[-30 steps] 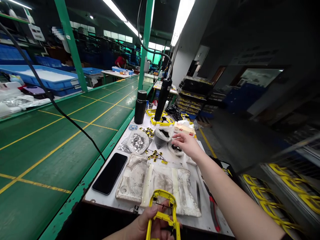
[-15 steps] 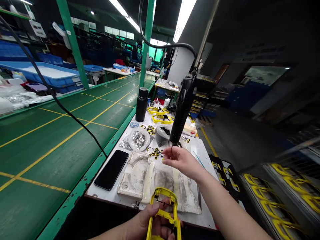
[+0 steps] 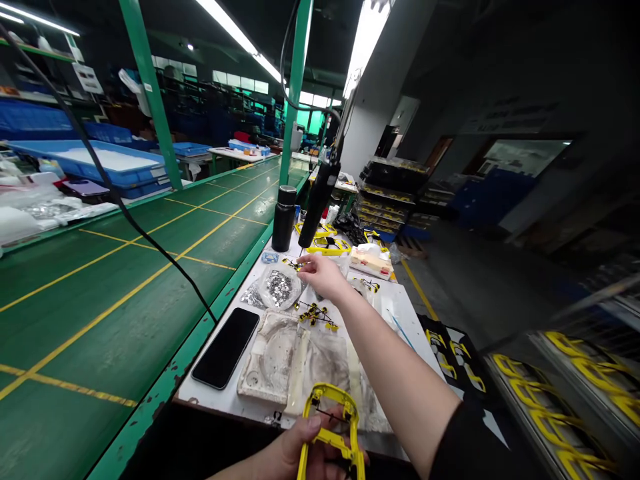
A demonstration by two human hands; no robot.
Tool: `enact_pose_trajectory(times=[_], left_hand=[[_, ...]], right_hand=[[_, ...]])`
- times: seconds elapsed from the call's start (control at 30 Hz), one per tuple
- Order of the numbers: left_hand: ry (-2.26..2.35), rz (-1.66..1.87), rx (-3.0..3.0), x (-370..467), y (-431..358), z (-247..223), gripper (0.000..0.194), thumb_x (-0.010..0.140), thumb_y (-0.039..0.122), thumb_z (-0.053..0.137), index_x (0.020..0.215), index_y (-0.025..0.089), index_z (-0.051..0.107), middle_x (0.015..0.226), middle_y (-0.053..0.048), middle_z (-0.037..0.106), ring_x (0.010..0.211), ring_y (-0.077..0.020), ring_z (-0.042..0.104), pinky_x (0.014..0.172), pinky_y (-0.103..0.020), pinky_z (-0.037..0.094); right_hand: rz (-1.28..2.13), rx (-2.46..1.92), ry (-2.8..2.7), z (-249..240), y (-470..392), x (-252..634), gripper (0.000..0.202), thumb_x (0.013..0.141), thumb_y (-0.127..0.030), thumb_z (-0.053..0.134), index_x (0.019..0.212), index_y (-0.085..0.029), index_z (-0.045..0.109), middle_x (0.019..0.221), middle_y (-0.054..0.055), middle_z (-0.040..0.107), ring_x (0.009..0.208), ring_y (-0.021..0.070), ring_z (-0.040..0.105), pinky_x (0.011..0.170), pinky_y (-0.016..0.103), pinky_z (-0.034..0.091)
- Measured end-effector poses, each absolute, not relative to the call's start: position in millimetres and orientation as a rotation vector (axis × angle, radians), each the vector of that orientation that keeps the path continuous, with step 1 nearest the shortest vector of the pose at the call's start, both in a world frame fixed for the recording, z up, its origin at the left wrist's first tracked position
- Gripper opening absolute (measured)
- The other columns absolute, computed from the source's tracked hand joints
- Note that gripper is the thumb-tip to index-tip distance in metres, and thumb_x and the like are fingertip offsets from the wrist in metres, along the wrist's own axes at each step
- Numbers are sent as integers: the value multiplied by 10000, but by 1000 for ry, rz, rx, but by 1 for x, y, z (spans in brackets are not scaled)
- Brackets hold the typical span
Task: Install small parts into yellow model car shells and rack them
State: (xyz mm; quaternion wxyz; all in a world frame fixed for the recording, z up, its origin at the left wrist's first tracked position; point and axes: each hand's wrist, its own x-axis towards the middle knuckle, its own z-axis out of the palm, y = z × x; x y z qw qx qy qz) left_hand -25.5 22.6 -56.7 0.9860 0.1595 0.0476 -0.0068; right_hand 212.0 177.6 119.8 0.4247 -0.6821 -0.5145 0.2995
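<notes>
My left hand (image 3: pixel 300 443) grips a yellow plastic frame (image 3: pixel 333 437) with thin black parts inside it, low in the view at the table's near edge. Over the middle of the table my right hand (image 3: pixel 320 275) is closed, thumb and fingers pinched at the thin bit beneath a black electric screwdriver (image 3: pixel 320 200). The screwdriver hangs tilted from above. Just left of the right hand sits a bag of small silvery pieces (image 3: pixel 280 285). Small yellow-and-black parts (image 3: pixel 316 315) lie below that hand, and a stained white molded block (image 3: pixel 270 360) lies nearer me.
A black phone (image 3: pixel 226 348) lies at the table's left edge; a black bottle (image 3: pixel 283 219) stands farther back. Along the left runs a green conveyor (image 3: pixel 150 280). More yellow frames (image 3: pixel 327 245) lie at the back, and trays of frames (image 3: pixel 540 413) stand at right.
My right hand has moved away from me and to the left, and the screwdriver has swung the same way with it. The left hand still holds the yellow frame, nearly unmoved.
</notes>
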Motion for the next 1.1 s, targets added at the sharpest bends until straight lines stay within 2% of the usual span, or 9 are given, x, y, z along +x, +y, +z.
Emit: enact_pose_trajectory(times=[0.13, 0.27, 0.5, 0.67, 0.87, 1.0, 1.1], left_hand=[[65, -18, 362, -16, 25, -70, 903, 733, 740, 983, 1394, 208, 675, 1096, -146, 820, 1148, -381, 762, 1110, -467, 437], [49, -21, 371, -7, 25, -77, 922, 701, 747, 986, 1368, 179, 700, 1053, -163, 821, 1138, -424, 757, 1156, -521, 413], [35, 0, 345, -13, 23, -70, 844, 775, 703, 957, 1394, 191, 698, 1095, -160, 817, 1167, -399, 746, 1162, -490, 409], [52, -12, 342, -19, 26, -59, 878, 730, 701, 1003, 1381, 208, 678, 1139, -155, 805, 1176, -378, 742, 1160, -471, 405], [19, -30, 340, -20, 26, -63, 873, 786, 719, 962, 1424, 223, 633, 1200, -149, 796, 1174, -365, 740, 1151, -455, 407], [26, -20, 302, -20, 25, -56, 792, 792, 679, 977, 1357, 237, 642, 1126, -139, 798, 1146, -351, 748, 1104, -436, 425], [61, -14, 284, -21, 23, -50, 783, 771, 651, 1002, 1327, 232, 644, 1076, -133, 793, 1119, -345, 756, 1047, -412, 444]], right_hand=[[790, -1720, -1382, 117, 198, 207, 292, 1099, -365, 783, 1300, -158, 737, 1204, 75, 767, 1018, 210, 769, 896, 393, 692], [704, -1832, -1362, 106, 197, 216, 256, 1100, -377, 780, 1229, -158, 750, 1186, 73, 768, 1007, 203, 761, 904, 393, 687], [498, -1949, -1168, 102, 177, 268, 338, 1112, -405, 760, 1344, -163, 720, 1248, 88, 758, 1040, 220, 766, 916, 413, 690], [412, -1947, -1113, 111, 162, 293, 318, 1104, -401, 771, 1306, -158, 730, 1225, 82, 759, 1035, 219, 762, 919, 414, 685], [567, -1860, -1195, 106, 152, 282, 284, 1098, -383, 781, 1257, -152, 733, 1165, 66, 759, 985, 202, 757, 877, 383, 682], [772, -1737, -1311, 106, 140, 254, 242, 1081, -356, 802, 1190, -149, 739, 1036, 28, 746, 866, 169, 729, 811, 341, 661], [927, -1602, -1368, 118, 127, 234, 273, 980, -300, 898, 1166, -152, 763, 916, -3, 729, 806, 156, 700, 789, 322, 627]])
